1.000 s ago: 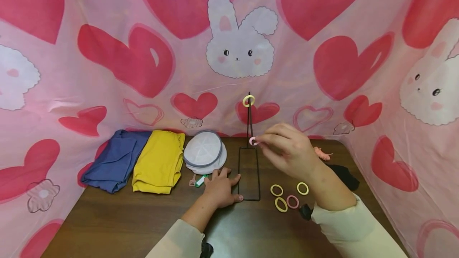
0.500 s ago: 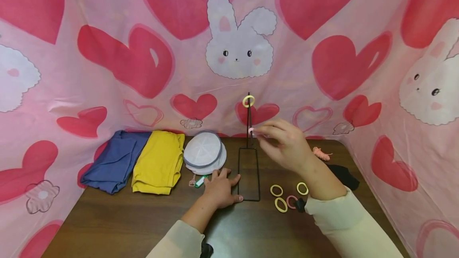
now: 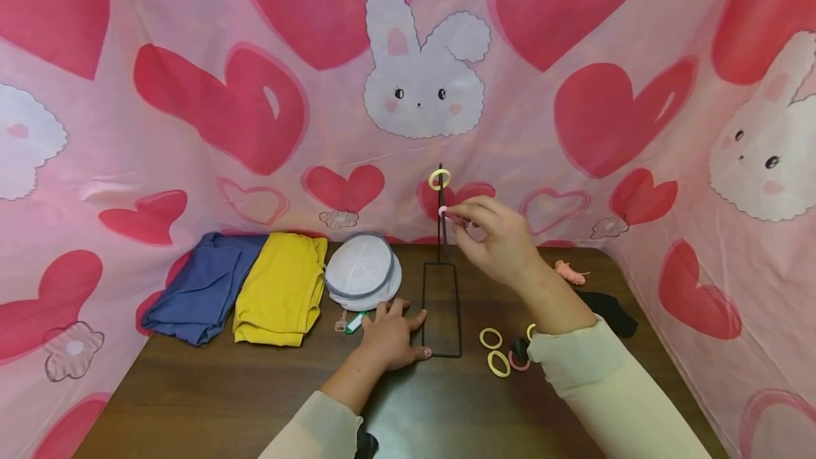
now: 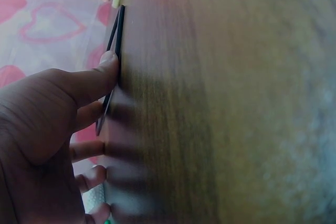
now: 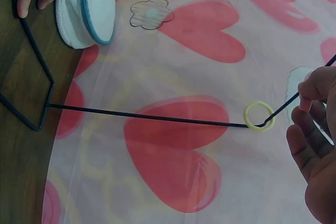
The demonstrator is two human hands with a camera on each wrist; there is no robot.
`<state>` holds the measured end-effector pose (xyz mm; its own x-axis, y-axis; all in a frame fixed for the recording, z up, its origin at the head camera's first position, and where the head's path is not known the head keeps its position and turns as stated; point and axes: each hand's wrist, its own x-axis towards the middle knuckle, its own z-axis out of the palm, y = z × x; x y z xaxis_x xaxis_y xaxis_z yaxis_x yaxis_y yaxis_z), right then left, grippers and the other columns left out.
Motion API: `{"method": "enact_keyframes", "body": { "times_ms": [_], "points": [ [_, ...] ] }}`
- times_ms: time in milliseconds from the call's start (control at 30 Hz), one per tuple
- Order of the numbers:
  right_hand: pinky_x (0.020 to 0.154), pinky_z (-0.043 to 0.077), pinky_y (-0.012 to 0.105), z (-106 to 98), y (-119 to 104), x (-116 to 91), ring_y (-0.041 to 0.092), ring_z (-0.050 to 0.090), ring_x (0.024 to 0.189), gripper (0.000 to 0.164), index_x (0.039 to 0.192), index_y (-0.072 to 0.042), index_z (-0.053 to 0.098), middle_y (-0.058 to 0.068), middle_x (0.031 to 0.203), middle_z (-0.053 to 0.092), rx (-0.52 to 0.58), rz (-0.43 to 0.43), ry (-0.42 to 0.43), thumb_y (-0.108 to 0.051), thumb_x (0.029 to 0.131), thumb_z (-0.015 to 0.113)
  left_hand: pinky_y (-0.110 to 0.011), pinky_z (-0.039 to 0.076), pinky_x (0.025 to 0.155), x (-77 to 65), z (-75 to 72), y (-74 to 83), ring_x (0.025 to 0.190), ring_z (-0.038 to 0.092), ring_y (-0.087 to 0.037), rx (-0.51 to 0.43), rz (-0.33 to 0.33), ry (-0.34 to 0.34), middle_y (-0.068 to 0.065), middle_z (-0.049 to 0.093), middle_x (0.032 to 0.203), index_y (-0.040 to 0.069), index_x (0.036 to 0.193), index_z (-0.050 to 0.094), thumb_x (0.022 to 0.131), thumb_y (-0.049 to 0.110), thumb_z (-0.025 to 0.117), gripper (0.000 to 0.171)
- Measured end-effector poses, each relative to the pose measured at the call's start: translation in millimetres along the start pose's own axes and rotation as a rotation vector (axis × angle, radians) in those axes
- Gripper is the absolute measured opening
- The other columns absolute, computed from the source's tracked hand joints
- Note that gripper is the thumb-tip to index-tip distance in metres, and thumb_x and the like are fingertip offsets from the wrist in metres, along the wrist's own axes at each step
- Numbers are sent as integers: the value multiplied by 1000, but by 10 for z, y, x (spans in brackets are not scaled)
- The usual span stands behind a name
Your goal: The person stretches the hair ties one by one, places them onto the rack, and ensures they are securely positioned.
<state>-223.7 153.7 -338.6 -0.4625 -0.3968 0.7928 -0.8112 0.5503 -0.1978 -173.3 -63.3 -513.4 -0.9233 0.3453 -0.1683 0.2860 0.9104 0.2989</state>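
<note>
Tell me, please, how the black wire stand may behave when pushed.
The black wire stand would probably stay stiff: its wire shows no sag. It seems light for its size: an open frame of thin wire. A push near the top might tip it sideways, as the post rises tall from a narrow base, though the left hand touches that base.

On the table (image 3: pixel 191 402), a stand (image 3: pixel 458 310) is standing, with one ring (image 3: pixel 431 180) hanging on its rod (image 5: pixel 147 116). Folded clothes (image 3: pixel 277 289) are lying to its left; loose rings (image 3: pixel 490 360) are lying to its right, with yarn (image 3: pixel 570 273) lying farther back.
</note>
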Motion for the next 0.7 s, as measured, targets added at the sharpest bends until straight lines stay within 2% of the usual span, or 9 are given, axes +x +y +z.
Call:
{"method": "enact_keyframes", "body": {
  "times_ms": [233,433,700],
  "points": [
    [72,57,36,122,101,68,20,67,81,23,107,-2,78,8,99,73,-1,11,45,0,85,78,-71,36,96,-4,-8,-4,136,35,-41,4,5,3,-11,40,157,36,153,53,85,62,76,76],
    [73,60,37,233,174,138,20,70,79,21,105,0,77,10,99,73,11,92,76,0,84,79,-71,35,96,-8,5,-9,136,35,-41,-1,4,11,-11,41,156,35,152,54,85,61,77,76],
    [71,59,41,413,302,203,25,68,77,19,103,1,78,13,95,73,23,173,156,-2,84,78,-71,35,96,4,12,-10,137,35,-40,-9,2,6,-11,41,156,37,152,53,85,62,77,76]
  ]
}}
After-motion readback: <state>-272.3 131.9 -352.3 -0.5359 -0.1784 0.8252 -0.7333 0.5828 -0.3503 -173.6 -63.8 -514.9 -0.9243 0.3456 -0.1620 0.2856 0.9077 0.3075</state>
